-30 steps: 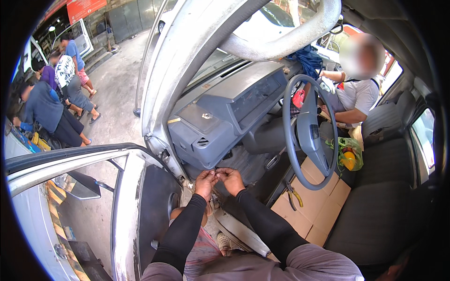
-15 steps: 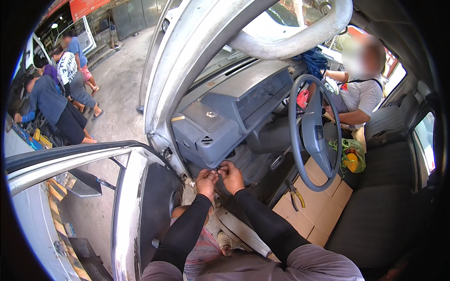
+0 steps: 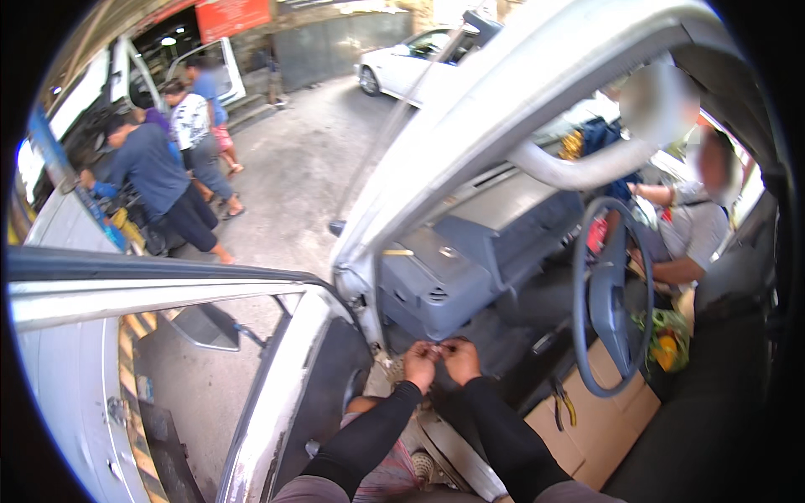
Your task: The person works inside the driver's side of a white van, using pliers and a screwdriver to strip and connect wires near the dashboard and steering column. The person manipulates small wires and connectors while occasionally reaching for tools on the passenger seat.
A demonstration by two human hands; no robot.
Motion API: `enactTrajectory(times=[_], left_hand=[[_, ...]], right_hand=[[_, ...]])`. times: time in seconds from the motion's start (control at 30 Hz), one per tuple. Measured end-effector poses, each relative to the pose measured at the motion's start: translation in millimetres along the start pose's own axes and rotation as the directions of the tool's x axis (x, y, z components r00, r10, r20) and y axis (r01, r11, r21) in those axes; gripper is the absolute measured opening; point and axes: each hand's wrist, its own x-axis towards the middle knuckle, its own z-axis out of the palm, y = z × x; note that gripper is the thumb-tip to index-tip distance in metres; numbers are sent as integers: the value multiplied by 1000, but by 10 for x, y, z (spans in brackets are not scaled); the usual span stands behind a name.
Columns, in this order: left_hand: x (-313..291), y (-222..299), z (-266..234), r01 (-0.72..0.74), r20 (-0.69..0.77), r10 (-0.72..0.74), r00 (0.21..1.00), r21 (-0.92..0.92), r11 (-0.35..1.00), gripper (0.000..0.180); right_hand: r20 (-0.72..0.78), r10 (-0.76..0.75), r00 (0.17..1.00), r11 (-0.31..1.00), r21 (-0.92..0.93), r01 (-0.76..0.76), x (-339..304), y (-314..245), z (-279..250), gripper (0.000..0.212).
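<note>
My left hand (image 3: pixel 420 367) and my right hand (image 3: pixel 461 362) meet fingertip to fingertip in front of the lower corner of the blue-grey dashboard (image 3: pixel 432 285). Both are closed in a pinch, thumbs against fingers. Whatever they hold between them is too small to make out. Black sleeves cover my forearms. To the right of my right arm, yellow-handled pliers (image 3: pixel 571 409) lie on a cardboard sheet (image 3: pixel 616 423) over the seat. The steering wheel (image 3: pixel 580 323) rises beyond them.
An open vehicle door (image 3: pixel 335 377) stands at my left. On the right sits a person (image 3: pixel 700 218) inside the cab, near a green plastic bag (image 3: pixel 681 323) holding something yellow-orange. Outside, several people (image 3: pixel 155 168) gather at another vehicle; a white car (image 3: pixel 402 67) is parked farther back.
The view has swung left, so the cab appears farther right and lower. My hands stay pinched together, now showing slightly apart from the dashboard's lower edge.
</note>
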Motion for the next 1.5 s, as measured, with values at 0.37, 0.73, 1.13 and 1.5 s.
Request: enactTrajectory(times=[0.37, 0.73, 1.13, 1.5], left_hand=[[67, -82, -78, -96, 84, 85, 993, 125, 987, 9], [-4, 102, -47, -14, 80, 16, 997, -28, 1000, 9], [-13, 27, -53, -170, 67, 158, 985, 241, 956, 12], [-45, -3, -15, -97, 56, 90, 994, 130, 987, 10]], right_hand=[[132, 146, 980, 965, 201, -171, 99, 137, -7, 7], [212, 223, 951, 843, 448, -298, 87, 247, 41, 6], [213, 308, 927, 888, 286, -361, 230, 393, 62, 8], [272, 354, 895, 806, 396, -439, 223, 296, 9, 6]])
